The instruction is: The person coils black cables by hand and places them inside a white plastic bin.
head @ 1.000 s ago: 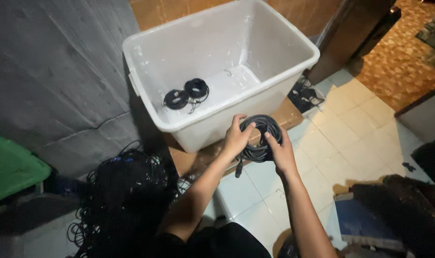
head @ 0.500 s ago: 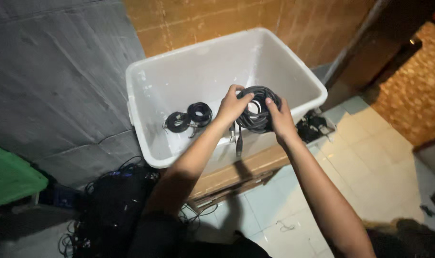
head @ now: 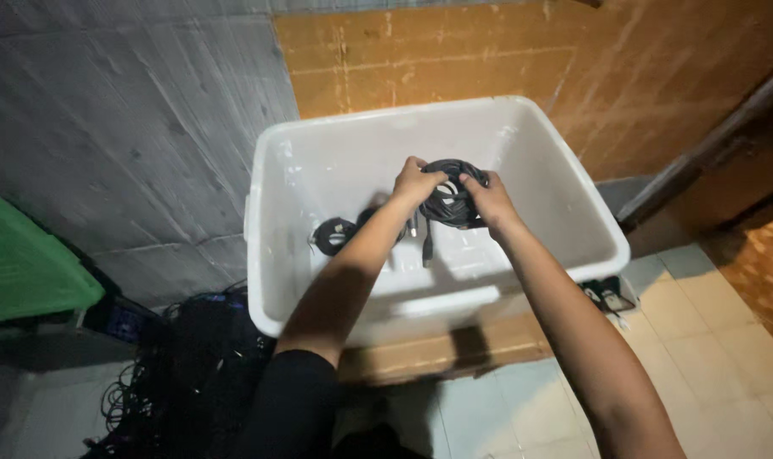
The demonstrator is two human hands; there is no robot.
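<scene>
- We hold a coiled black cable bundle (head: 451, 194) over the open white plastic storage bin (head: 573, 191), both arms stretched out above its rim.
- Our left hand (head: 416, 183) closes its grip on the coil's left side; our right hand (head: 486, 197) clamps the right side, thumb on top.
- A loose cable end (head: 426, 246) dangles below the coil.
- Two smaller black cable coils (head: 335, 234) lie on the bin's floor, left of our hands.
- A tangled heap of black cables (head: 178, 374) sits on the floor beside the bin, near a green plastic crate (head: 25, 268).
</scene>
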